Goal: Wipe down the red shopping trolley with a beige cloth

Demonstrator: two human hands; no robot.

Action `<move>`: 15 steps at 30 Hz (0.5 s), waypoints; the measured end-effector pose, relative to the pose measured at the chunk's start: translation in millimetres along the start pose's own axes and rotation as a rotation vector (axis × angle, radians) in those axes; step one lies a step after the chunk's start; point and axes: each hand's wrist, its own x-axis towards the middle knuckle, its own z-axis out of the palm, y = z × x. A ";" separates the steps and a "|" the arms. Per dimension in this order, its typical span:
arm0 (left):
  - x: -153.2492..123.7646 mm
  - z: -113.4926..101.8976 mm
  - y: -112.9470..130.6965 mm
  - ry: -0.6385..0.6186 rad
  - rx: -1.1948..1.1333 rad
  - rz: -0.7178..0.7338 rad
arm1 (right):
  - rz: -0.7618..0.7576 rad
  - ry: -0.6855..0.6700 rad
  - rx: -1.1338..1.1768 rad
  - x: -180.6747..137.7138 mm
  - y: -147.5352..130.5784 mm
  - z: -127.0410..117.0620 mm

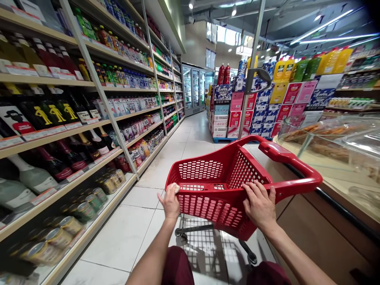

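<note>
A red plastic shopping cart (208,208) stands sideways right in front of me, with bare space inside its basket. At the cart's left end, my left hand (171,202) is closed on a small pale, cloth-like piece (177,189) pressed at the rim; its exact kind is too small to tell. The thumb of that hand points out to the left. My right hand (259,201) grips the near rim by the cart's handle (305,178), fingers bent over the edge and the palm against the outer side.
Shelves (59,136) of bottles and cans run along the left. On the right, a counter (329,213) with clear food covers (314,134) stands close to the handle. Stacked drink cartons (237,114) and a metal pole (246,113) rise beyond. Tiled floor (118,233) lies between shelves and cart.
</note>
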 end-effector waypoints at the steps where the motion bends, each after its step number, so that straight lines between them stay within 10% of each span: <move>1: -0.7 1.2 6.4 -0.029 -0.025 0.055 | 0.002 0.009 0.002 0.1 -0.5 0.2; 5: -0.5 1.0 27.2 -0.140 -0.127 0.243 | -0.054 -0.007 0.022 -0.8 2.2 -0.5; 10: 2.9 -1.5 28.5 -0.027 -0.041 0.033 | -0.037 0.032 0.029 -1.1 -1.2 1.2; 15: -2.4 9.5 46.6 -0.151 -0.118 0.293 | -0.053 0.001 -0.012 -0.4 -0.7 1.1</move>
